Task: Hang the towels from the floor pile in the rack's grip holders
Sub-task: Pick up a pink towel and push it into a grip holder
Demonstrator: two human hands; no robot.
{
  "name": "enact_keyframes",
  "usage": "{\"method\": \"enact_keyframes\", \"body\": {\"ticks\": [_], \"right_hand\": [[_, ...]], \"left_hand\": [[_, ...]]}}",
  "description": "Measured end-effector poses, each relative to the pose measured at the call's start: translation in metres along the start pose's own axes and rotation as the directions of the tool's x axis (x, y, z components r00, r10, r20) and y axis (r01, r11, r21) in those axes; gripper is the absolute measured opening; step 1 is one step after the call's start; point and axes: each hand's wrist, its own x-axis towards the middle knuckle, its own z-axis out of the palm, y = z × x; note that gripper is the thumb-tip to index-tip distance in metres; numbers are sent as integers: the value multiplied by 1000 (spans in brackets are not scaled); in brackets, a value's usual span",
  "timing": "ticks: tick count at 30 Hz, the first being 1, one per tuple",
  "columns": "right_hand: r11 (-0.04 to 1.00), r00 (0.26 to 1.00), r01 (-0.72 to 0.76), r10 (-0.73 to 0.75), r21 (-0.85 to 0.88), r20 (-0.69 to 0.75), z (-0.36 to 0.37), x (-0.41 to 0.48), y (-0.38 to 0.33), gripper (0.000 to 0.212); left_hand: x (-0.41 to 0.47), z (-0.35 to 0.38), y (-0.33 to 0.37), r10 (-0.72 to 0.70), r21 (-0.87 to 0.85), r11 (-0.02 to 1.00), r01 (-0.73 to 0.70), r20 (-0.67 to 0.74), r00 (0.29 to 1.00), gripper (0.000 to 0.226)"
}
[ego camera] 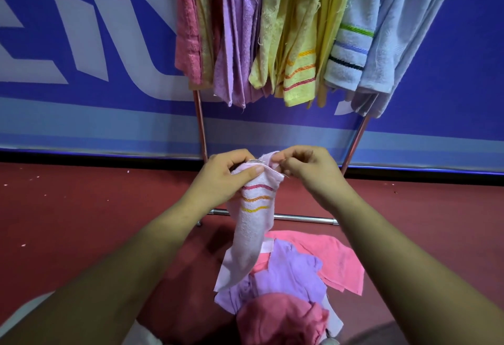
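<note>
At centre frame both hands hold a pale pink towel [253,224] by its top edge. The left hand [226,178] pinches the hem between thumb and fingers, and the right hand [308,173] pinches the bunched corner just beside it. The towel's lower end seems to rest on the pile [294,271] of pink and purple towels at lower centre. Along the top, the rack [200,132] carries pink, purple, yellow and blue hanging towels [272,31]. The white letters on the blue banner [81,115] at upper left are too cropped to read.
</note>
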Motion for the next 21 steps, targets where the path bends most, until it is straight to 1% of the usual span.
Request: {"method": "enact_keyframes", "body": {"ticks": [1,2,3,6,7,8,9,10,11,12,14,16,18,21], "right_hand": [[1000,998,3,-2,-7,61,0,-1,-2,13],[1000,994,11,-7,-27,112,-1,-2,-3,14],[996,988,32,-20,-78,152,-2,-3,-3,14],[951,980,114,-60,-289,188,-4,-2,0,7],[942,982,119,-65,-314,177,-4,-1,2,5],[947,985,110,-63,-303,161,-4,1,4,6],[959,988,99,-62,-267,144,-5,2,5,8],[975,990,85,-60,-205,125,-6,3,6,9],[989,993,68,-54,-134,106,-8,3,5,11],[997,995,52,-46,-59,93,-9,3,4,11],[999,997,35,-36,18,74,-14,3,3,11],[999,998,43,-42,-6,49,-19,4,4,11],[999,999,36,-36,-34,18,-25,4,5,12],[994,998,28,-34,-104,-57,-33,3,6,12]], "left_hand": [[0,0,0,-7,-3,1000,7,-15,1000,19],[1,0,0,-9,1,1000,9,-29,1000,20],[2,-1,-1,-11,5,1000,11,-39,999,21],[2,-1,-3,-24,13,1000,25,-63,998,21],[2,-1,-3,-26,31,999,28,-76,997,22],[2,-1,-4,-7,86,996,15,-92,996,26],[3,-3,-5,50,189,982,-31,-96,994,30],[4,-6,-6,131,311,945,-104,-68,989,35],[5,-9,-8,206,399,897,-189,0,979,40],[8,-13,-11,241,436,863,-254,87,967,41],[10,-23,-21,199,447,847,-286,232,952,41],[9,-33,-32,126,504,819,-273,306,944,45],[6,-41,-38,67,531,814,-235,317,946,47],[5,-47,-36,-7,451,887,-101,233,972,38]]}}
